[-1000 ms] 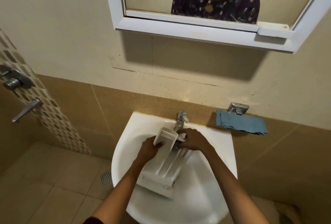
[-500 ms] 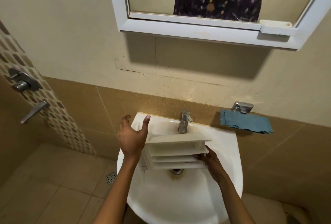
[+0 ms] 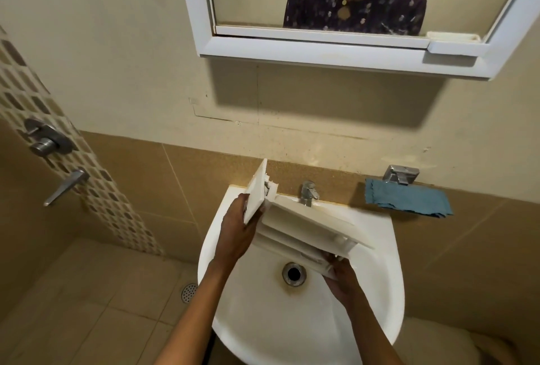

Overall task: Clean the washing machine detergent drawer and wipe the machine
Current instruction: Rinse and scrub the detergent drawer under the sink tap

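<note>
The white detergent drawer (image 3: 304, 226) hangs tilted over the white sink (image 3: 377, 300), its front panel raised at the upper left and its far end lower at the right. My left hand (image 3: 236, 231) grips the front panel end, fingers wrapped behind it. My right hand (image 3: 343, 277) holds the lower right end from underneath, fingers curled round its edge. The drawer's open compartments face toward me and down. A blue cloth (image 3: 409, 199) lies on the ledge right of the tap (image 3: 308, 193).
The sink drain (image 3: 293, 274) shows rust stains around it. A mirror cabinet (image 3: 336, 52) hangs above and reflects the person's torso. A metal fitting (image 3: 401, 174) sits on the ledge above the cloth. Shower valves (image 3: 46, 142) stand on the left wall; a floor drain (image 3: 189, 292) lies below.
The drawer went from lying in the basin to being lifted and turned on its side, then tilted with the front panel up at the left. Both hands shifted to its ends.
</note>
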Demonstrator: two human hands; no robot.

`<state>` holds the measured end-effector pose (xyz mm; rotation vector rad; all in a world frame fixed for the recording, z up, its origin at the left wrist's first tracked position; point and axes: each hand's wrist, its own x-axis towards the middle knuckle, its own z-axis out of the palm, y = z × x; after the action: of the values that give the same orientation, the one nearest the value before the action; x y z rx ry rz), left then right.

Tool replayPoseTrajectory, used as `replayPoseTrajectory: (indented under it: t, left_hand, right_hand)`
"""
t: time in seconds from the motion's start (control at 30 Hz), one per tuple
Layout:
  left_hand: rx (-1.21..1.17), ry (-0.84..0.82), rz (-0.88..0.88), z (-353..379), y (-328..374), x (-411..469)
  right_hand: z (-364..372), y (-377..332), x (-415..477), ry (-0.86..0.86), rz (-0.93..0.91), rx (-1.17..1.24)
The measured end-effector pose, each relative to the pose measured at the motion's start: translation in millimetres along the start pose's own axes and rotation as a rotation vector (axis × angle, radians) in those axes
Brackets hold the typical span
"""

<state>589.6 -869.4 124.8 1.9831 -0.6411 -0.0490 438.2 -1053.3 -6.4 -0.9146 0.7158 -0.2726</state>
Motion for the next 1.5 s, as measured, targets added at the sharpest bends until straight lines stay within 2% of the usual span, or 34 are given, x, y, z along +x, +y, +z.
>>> replayPoseTrajectory:
  t: [0.1,0.23,0.33,0.43,0.57,0.87,0.93,1.0,1.03,1.1,1.17,1.2,1.3,1.5]
  left_hand:
    - [0.174,-0.024,-0.079,6,-4,6]
    - [0.381,-0.103,-0.32,13,-10,13]
    - [0.462,-0.182,-0.453,20,-14,14]
    - [0.44,-0.249,-0.571,25,-17,16]
    - [0.285,-0.314,-0.643,28,-22,18]
    - [0.051,-0.283,-0.706,35,-42,9]
    - [0.011,-0.289,-0.701,38,-45,1]
    - [-0.02,-0.279,-0.702,42,-48,-5]
    - [-0.037,-0.27,-0.703,44,-48,-7]
    - [-0.087,-0.234,-0.701,48,-49,-11]
    - [-0.153,-0.179,-0.723,50,-51,-15]
    - [-0.177,-0.148,-0.74,51,-51,-17]
    - [-0.2,-0.094,-0.78,52,-57,-21]
    - [-0.178,-0.059,-0.765,44,-60,-20]
  right_hand:
    - [2,-7,-8,-0.075,0.041,0.017]
    - [-9,-12,-21,-0.087,0.152,-0.277]
    - [-16,-17,-24,-0.123,0.294,-0.365]
    - [-16,-17,-19,-0.113,0.397,-0.383]
    - [-12,-23,-13,0.02,0.428,-0.441]
    - [-12,-55,3,0.117,0.253,-0.757]
    - [-10,-64,3,0.145,0.212,-0.893]
    - [-2,-69,2,0.232,0.167,-1.133]
    - [5,-69,0,0.333,0.109,-1.269]
    - [21,-62,-3,0.484,-0.165,-1.381]
    - [35,-51,2,0.376,-0.398,-1.339]
    - [42,-46,5,0.306,-0.433,-1.295]
    - [64,-52,16,0.31,-0.286,-1.12]
    - [76,-81,60,0.301,0.12,-0.993]
